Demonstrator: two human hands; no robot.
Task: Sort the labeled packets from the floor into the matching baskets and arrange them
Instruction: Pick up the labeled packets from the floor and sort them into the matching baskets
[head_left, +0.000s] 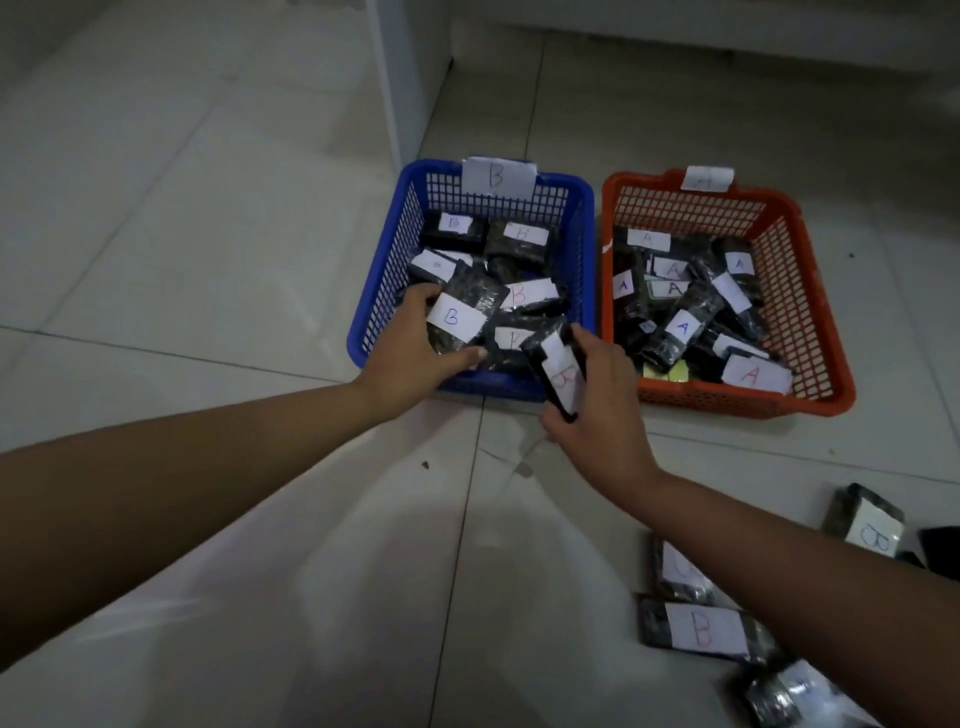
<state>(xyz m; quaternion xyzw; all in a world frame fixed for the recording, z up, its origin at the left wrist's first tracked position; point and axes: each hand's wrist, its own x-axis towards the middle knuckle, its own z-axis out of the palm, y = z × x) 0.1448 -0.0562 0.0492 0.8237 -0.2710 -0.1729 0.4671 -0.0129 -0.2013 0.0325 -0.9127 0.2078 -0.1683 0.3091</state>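
While both hands work at the blue basket (379, 312), the step in hand is dropping B packets in. Left hand (415, 348) reaches over the near rim, fingers curled round a blue-B packet (460, 317), thumb under it, packet lying over others already inside. Right hand (587, 400) clamps a red-B packet (558, 371) edgewise, held above the near right corner of the basket, not yet released. Blue basket carries a B tag (497, 176) on its far wall; red basket (810, 322) just beside it on the right holds A packets and has its own tag (707, 178), letter too faint to read. More packets on floor (701, 626) lie near the right forearm, at least two marked B. Next move, my guess: lower the red-B packet into a gap, let go, then straighten the pile, since the packets inside lie jumbled and overlapping. Then go back for the floor ones.
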